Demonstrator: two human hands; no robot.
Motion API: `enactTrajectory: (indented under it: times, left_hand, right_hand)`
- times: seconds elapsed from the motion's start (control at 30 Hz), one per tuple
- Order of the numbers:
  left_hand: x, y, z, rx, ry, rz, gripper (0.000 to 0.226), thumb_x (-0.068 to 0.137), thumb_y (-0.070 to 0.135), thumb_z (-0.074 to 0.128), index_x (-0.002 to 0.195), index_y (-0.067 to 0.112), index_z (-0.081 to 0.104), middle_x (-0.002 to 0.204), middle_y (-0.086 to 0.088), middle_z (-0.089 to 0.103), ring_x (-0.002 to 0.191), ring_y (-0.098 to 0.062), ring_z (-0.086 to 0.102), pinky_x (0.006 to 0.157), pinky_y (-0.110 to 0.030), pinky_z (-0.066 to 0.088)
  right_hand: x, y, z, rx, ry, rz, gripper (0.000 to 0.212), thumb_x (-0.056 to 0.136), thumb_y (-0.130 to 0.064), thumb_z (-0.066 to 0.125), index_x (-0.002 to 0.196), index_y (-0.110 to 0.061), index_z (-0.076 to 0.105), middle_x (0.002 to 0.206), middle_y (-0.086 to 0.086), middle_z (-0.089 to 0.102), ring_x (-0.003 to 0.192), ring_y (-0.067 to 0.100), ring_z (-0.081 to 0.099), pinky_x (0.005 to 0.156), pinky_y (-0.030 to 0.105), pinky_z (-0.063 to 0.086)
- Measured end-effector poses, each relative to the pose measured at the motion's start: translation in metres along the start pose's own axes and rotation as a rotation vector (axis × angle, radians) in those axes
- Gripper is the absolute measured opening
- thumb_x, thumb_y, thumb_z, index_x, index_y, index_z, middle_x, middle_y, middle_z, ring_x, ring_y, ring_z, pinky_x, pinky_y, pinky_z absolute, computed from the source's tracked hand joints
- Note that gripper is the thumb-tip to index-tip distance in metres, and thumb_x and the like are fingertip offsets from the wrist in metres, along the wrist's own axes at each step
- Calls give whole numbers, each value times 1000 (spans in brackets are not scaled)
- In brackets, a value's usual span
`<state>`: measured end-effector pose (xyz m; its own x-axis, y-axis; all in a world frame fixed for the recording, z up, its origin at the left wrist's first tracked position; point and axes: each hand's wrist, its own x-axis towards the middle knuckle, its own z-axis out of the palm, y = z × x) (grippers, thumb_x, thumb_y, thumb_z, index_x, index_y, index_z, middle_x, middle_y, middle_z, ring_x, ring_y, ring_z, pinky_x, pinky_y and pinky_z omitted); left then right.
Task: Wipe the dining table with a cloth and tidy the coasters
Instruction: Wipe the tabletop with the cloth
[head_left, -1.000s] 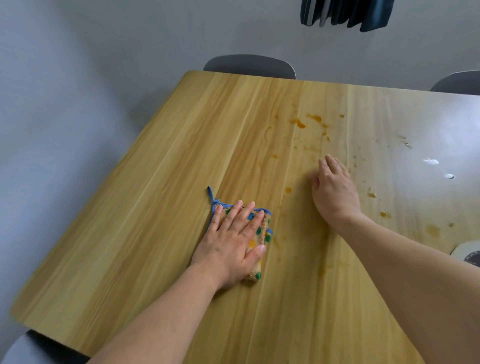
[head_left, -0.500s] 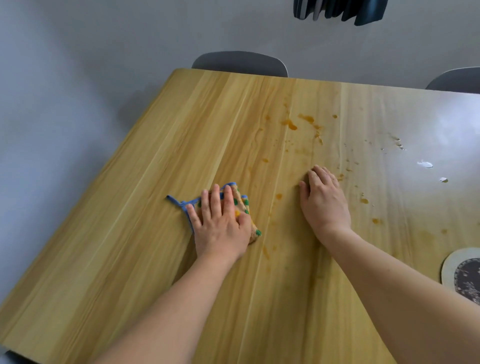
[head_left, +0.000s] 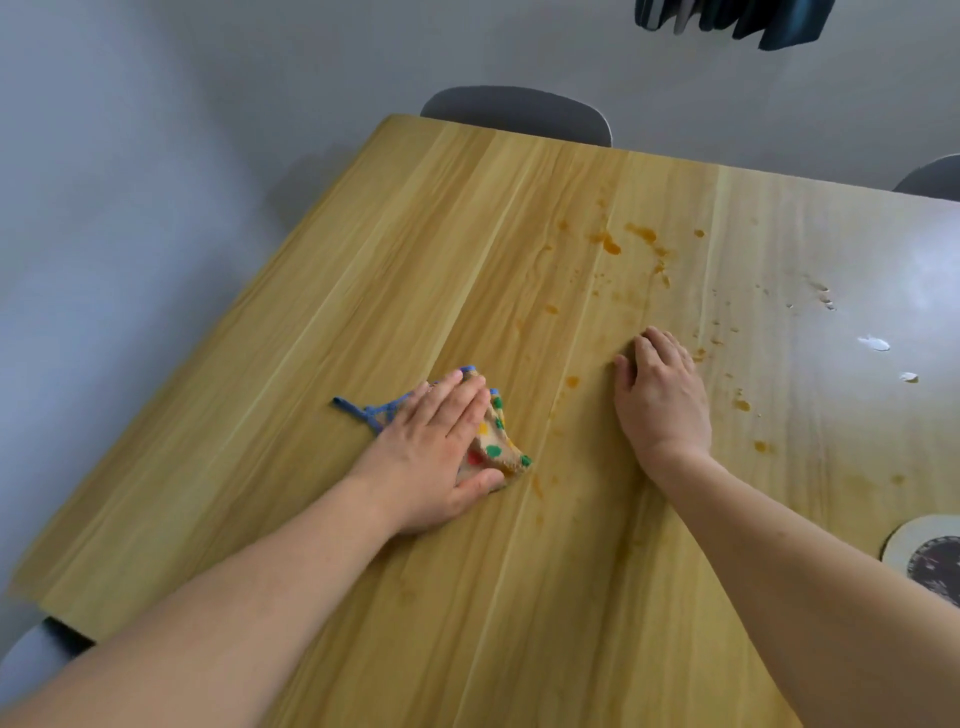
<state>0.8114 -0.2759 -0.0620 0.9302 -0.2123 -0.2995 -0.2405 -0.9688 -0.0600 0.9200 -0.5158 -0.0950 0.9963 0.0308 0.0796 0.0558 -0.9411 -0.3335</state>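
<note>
Head view shows us the left hand (head_left: 436, 447) pressing flat, fingers straight, on the spotted cloth (head_left: 496, 441), which lies bunched on the tabletop (head_left: 311, 364). The cloth's blue-edged corner trails out to the left of this grip. The right hand (head_left: 660, 400) rests palm-down on the bare wood, holding nothing, fingers lightly bent.

What matters for us next: the orange stains (head_left: 605, 244) lie ahead of and to the right of the grip. The nearest drops (head_left: 571, 382) sit just beyond the cloth's right edge, between the two hands, and a smear (head_left: 537, 486) lies just right of the thumb. We judge that the cloth must sweep rightward and away from us. The left hand owns that sweep, and the right hand sits in its path.

A coaster (head_left: 919, 556) shows partly at the right edge, well apart from the grip; its pattern is likely dark, though cropped.
</note>
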Motion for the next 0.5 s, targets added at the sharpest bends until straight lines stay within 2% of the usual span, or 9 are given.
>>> enactTrajectory:
  times: [0.07,0.17,0.27,0.33,0.43,0.5]
  left_hand:
    - [-2,8,13,-78,-15,-60,92,77,71,-10,152,17,-20,162,2,-25,146,-17,-29,119,-43,-17]
    - [0,28,20,-139,8,-253,86,79,65,-14,150,18,-26,159,1,-31,146,-19,-30,118,-50,-16]
    - [7,50,14,-252,10,-442,82,90,64,-1,151,14,-23,159,-3,-32,146,-23,-30,118,-53,-15]
    - [19,56,3,-361,-89,-530,83,95,64,11,150,15,-27,155,-3,-38,143,-25,-36,115,-56,-18]
    - [37,56,-15,-491,-325,-586,87,95,67,16,145,19,-36,147,0,-51,136,-26,-46,111,-58,-23]
    - [44,54,-22,-533,-363,-604,89,94,68,18,145,20,-37,146,1,-51,135,-26,-46,111,-58,-23]
  right_hand:
    - [0,1,0,-6,5,-2,50,102,-36,32,141,-8,46,152,7,37,144,22,26,120,36,17]
    - [0,1,1,-11,14,0,49,102,-36,32,140,-7,47,152,8,38,144,22,27,120,36,18]
    - [0,0,1,-14,18,-2,50,102,-36,32,140,-8,46,152,7,38,144,21,27,120,35,18]
    - [0,1,2,-14,19,3,50,102,-36,32,141,-8,46,152,7,37,144,21,27,120,35,18]
    - [1,1,3,-6,16,8,49,102,-36,32,139,-8,47,152,6,38,144,21,27,120,36,19]
    - [1,1,4,-11,15,11,49,102,-35,32,139,-8,47,152,6,38,144,21,27,120,36,19]
